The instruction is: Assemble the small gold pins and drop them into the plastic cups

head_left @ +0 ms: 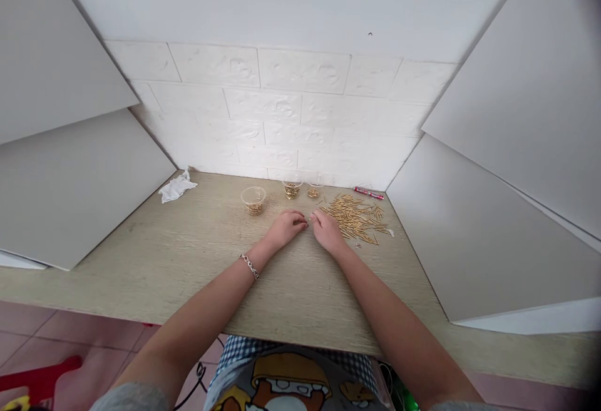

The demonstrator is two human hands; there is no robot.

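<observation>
My left hand (287,227) and my right hand (325,229) almost meet above the middle of the table, fingers of each pinched closed. Something tiny and shiny shows between the fingertips, too small to name. Just beyond my right hand spreads a pile of thin gold-coloured sticks (350,217). Past my left hand stands a clear plastic cup (254,200) with small gold pieces in it. Farther back, near the wall, are a second clear cup (292,189) and a third (314,188), each with gold-coloured pieces inside.
A crumpled white tissue (178,187) lies at the back left of the wooden table (201,242). A red wrapped packet (369,193) is near the back right. Large white panels (507,235) flank both sides, and a white brick-pattern wall (286,104) closes the back.
</observation>
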